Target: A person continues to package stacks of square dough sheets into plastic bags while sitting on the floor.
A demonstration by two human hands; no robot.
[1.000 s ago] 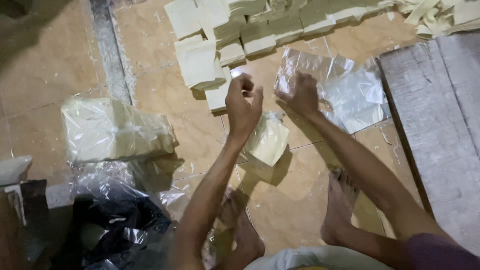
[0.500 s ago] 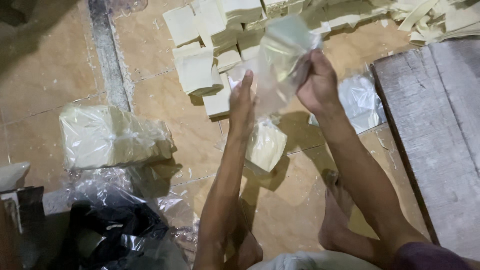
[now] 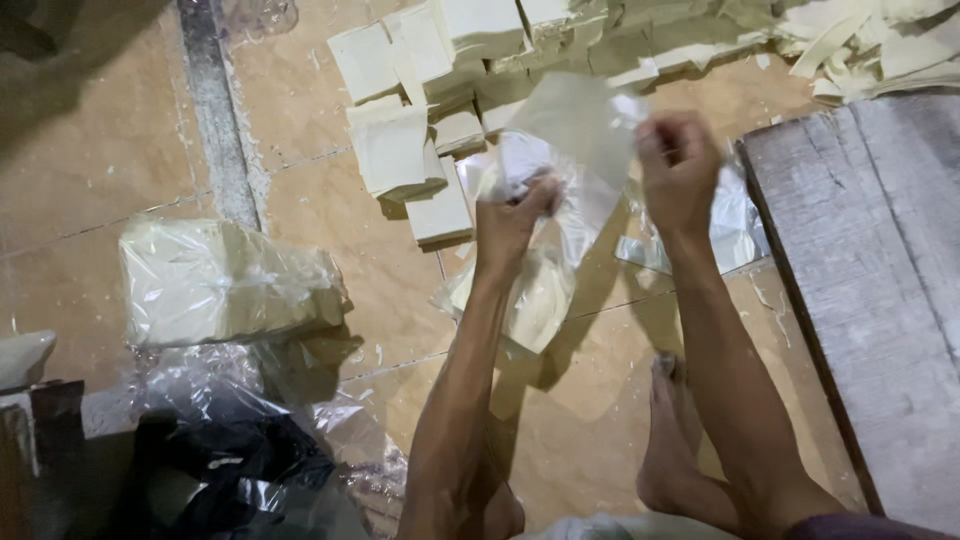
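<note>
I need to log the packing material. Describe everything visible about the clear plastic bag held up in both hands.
The clear plastic bag is thin, glossy and see-through, crumpled and blurred. It is held up off the tiled floor, above the pale blocks. The left hand pinches its lower left part, and the right hand grips its right edge. It looks empty; whether its mouth is open cannot be told.

Two hands were raised, a left hand (image 3: 510, 215) and a right hand (image 3: 678, 172), sharing one clear plastic bag (image 3: 575, 150). One filled bag (image 3: 525, 300) lay below them, and one large wrapped bundle (image 3: 225, 280) sat at the left. Two bare feet (image 3: 672, 440) showed. The pale blocks (image 3: 390, 145) were too heaped to count exactly; at least eight. One wooden board (image 3: 870, 270) lay right.
</note>
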